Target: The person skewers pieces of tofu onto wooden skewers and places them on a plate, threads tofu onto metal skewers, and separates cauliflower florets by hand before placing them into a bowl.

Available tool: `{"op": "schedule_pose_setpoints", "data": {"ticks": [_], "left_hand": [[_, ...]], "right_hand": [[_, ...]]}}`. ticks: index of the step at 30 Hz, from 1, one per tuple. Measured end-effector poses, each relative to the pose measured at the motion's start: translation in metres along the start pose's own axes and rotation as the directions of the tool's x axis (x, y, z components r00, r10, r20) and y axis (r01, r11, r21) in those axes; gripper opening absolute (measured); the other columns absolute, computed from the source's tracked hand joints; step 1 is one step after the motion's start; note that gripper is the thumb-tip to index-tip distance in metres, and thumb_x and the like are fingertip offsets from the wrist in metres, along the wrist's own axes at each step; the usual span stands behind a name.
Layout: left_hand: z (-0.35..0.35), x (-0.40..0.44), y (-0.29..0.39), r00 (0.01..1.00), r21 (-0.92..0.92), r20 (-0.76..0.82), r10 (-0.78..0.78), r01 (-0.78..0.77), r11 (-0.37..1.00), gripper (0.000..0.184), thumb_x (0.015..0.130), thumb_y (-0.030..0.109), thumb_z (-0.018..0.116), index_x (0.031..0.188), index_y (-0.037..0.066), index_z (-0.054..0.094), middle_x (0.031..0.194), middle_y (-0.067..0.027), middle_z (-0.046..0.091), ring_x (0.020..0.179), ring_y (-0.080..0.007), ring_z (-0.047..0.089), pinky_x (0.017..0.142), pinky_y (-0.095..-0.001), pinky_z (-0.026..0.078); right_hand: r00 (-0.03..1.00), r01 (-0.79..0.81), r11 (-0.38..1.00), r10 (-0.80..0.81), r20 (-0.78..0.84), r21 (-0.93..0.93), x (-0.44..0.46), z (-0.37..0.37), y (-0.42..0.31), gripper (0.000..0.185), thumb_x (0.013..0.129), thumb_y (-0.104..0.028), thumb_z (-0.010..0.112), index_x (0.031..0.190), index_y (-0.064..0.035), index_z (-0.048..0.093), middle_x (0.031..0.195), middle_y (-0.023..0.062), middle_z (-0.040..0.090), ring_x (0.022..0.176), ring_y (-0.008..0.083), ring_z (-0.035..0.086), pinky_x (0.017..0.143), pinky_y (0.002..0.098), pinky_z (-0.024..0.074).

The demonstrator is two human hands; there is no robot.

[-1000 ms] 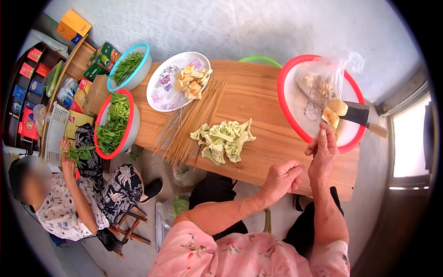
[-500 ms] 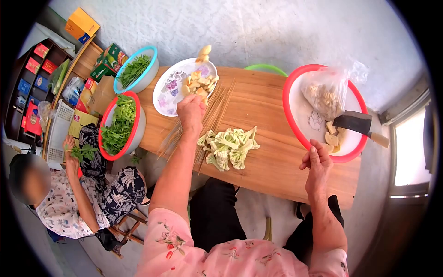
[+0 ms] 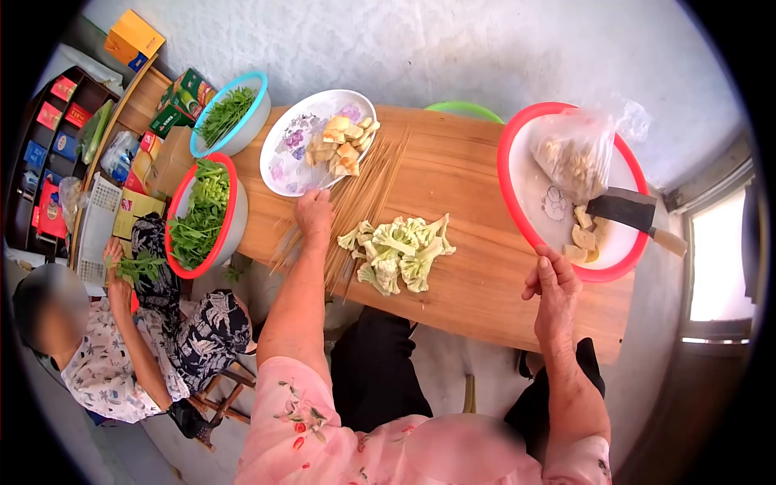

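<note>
The left hand, fingers bent, its hold impossible to tell, should move gently beside the floral plate and bamboo skewers, upper left of centre, while the half-open right hand shows nothing held.

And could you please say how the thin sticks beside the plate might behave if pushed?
The thin sticks look straight, so they are probably fairly stiff. Being so slender, each is likely light and might snap if bent. Lying loose and fanned out on the table, they would probably scatter or roll.
</note>
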State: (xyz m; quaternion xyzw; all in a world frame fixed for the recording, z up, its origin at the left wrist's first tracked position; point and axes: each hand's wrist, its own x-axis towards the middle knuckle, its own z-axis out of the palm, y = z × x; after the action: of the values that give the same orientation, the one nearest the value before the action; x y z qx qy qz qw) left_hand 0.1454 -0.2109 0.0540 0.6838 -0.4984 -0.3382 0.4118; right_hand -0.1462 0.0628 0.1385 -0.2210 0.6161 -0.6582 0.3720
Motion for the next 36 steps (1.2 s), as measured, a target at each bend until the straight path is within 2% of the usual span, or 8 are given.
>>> {"op": "schedule_pose_setpoints", "data": {"ticks": [2,7,12,21,24,26,32,36], "left_hand": [[-0.002,-0.007,-0.007,0.997,-0.066,0.061,-0.052,0.056,0.996,0.017,0.077,0.012,0.061,0.081,-0.004,0.063,0.065,-0.0101,0.061,0.049,-0.0173,0.057,0.045,-0.0302,0.045],[-0.017,-0.023,-0.041,0.991,-0.025,-0.003,0.136,-0.136,0.99,0.02,0.076,0.012,0.062,0.085,-0.005,0.063,0.066,-0.007,0.059,0.05,-0.0134,0.056,0.046,-0.0246,0.048],[-0.037,-0.043,-0.053,0.997,-0.01,-0.02,0.077,-0.077,0.997,0.016,0.075,0.011,0.06,0.08,-0.003,0.064,0.067,-0.0097,0.061,0.052,-0.0159,0.057,0.051,-0.0282,0.048],[-0.069,-0.019,-0.068,0.873,0.262,-0.462,0.155,-0.033,0.965,0.018,0.076,0.017,0.059,0.082,0.0,0.062,0.069,-0.0122,0.06,0.069,-0.0257,0.057,0.066,-0.0359,0.043],[-0.075,0.022,-0.102,0.958,0.202,-0.278,0.072,-0.015,0.979,0.018,0.079,0.018,0.059,0.084,0.002,0.062,0.068,-0.0095,0.061,0.061,-0.0214,0.057,0.058,-0.0344,0.044],[-0.077,0.012,-0.068,0.926,-0.183,-0.023,-0.376,0.365,0.913,0.014,0.082,0.017,0.059,0.086,0.004,0.062,0.07,-0.0018,0.06,0.054,-0.0093,0.053,0.048,-0.0247,0.042],[-0.08,0.022,-0.063,0.886,-0.454,0.219,-0.408,0.463,0.762,0.009,0.083,0.009,0.058,0.086,0.002,0.061,0.065,-0.0021,0.057,0.05,-0.0084,0.049,0.041,-0.0192,0.037],[-0.086,0.034,-0.057,0.878,-0.575,0.185,-0.442,0.461,0.675,0.009,0.084,0.009,0.058,0.088,0.001,0.061,0.067,-0.0028,0.056,0.048,-0.0084,0.047,0.041,-0.0193,0.036]], "right_hand": [[1.0,-0.016,1.0,0.016,-0.008,-0.014,-0.001,-0.001,0.0,0.023,0.091,-0.016,0.052,0.105,0.0003,0.058,0.064,0.0011,0.051,0.052,0.0086,0.047,0.048,0.0208,0.0412],[1.0,0.002,1.0,-0.002,0.019,-0.008,-0.003,-0.005,0.003,0.022,0.091,-0.015,0.052,0.105,-0.0001,0.059,0.063,0.0012,0.052,0.051,0.0083,0.047,0.047,0.0203,0.0406],[1.0,0.005,1.0,-0.004,0.017,-0.015,-0.003,-0.007,0.006,0.022,0.09,-0.015,0.053,0.105,-0.0005,0.059,0.063,0.0011,0.051,0.051,0.0081,0.046,0.047,0.0202,0.0398],[0.999,-0.018,0.997,0.021,0.04,-0.08,-0.005,0.002,0.008,0.023,0.091,-0.016,0.052,0.106,0.0002,0.058,0.063,0.0017,0.051,0.051,0.0081,0.046,0.047,0.0202,0.0394],[0.997,-0.044,0.993,0.051,0.057,-0.111,-0.007,0.006,0.012,0.023,0.091,-0.015,0.052,0.106,0.0007,0.058,0.062,0.0019,0.051,0.051,0.0082,0.046,0.047,0.0203,0.0398],[0.996,-0.053,0.991,0.061,0.059,-0.124,-0.007,0.007,0.012,0.023,0.091,-0.015,0.052,0.106,0.001,0.058,0.062,0.0019,0.051,0.051,0.0082,0.046,0.047,0.0203,0.0401],[0.995,-0.073,0.992,0.079,0.06,-0.103,-0.005,0.009,0.012,0.023,0.091,-0.015,0.052,0.105,0.0015,0.058,0.062,0.0019,0.051,0.051,0.0085,0.047,0.048,0.0202,0.0411],[0.993,-0.088,0.992,0.094,0.074,-0.086,-0.005,0.007,0.011,0.021,0.091,-0.013,0.051,0.105,0.0017,0.058,0.062,0.002,0.051,0.051,0.0083,0.047,0.048,0.0203,0.0412]]}}
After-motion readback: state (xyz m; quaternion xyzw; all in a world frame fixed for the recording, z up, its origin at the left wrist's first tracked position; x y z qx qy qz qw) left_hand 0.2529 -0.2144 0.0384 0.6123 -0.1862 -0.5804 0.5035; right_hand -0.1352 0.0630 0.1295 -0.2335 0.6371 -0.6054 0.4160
